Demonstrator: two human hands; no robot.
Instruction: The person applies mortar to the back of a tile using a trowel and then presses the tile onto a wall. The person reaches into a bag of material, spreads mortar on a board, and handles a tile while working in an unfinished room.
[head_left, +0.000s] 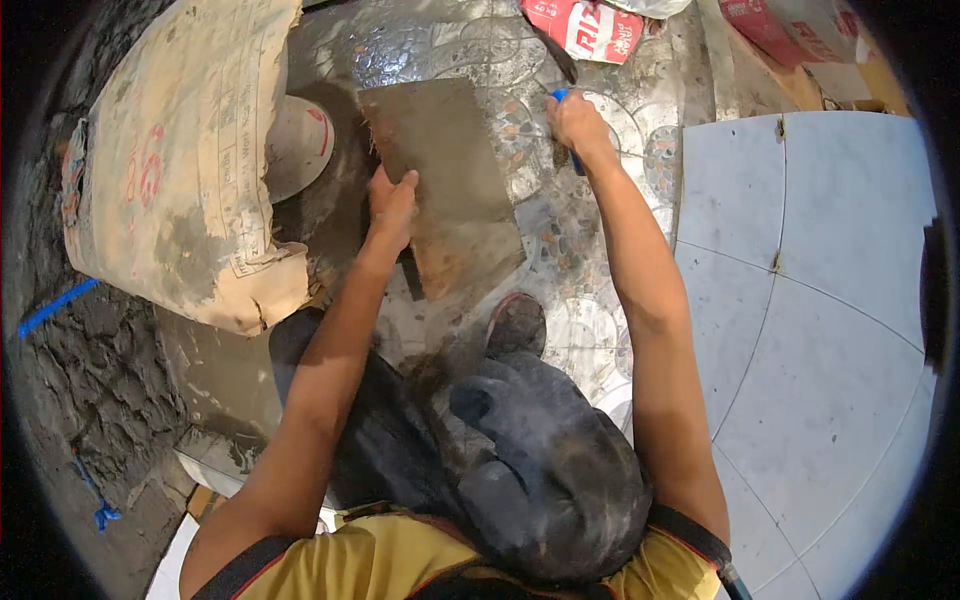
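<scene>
My left hand (392, 208) is closed on the left edge of a rectangular tile (455, 170). Its thumb lies on top while the other fingers are partly hidden at the edge. Wet grey mortar covers most of the tile's upper face, and reddish-brown patches show along the left side and near corner. To the right, my right hand (578, 122) is wrapped round the blue handle of a tool. The tool's dark, narrow blade (562, 62) points away from me, apart from the tile; its exact shape cannot be made out from this angle.
A torn paper cement sack (190, 160) stands at left, with a pale round container (300, 148) beside it. Rough mortar (100, 380) covers the far left. Red-and-white bags (590, 28) lie at the back. Large pale blue tiles (810, 330) are laid at right. The floor (585, 330) is patterned.
</scene>
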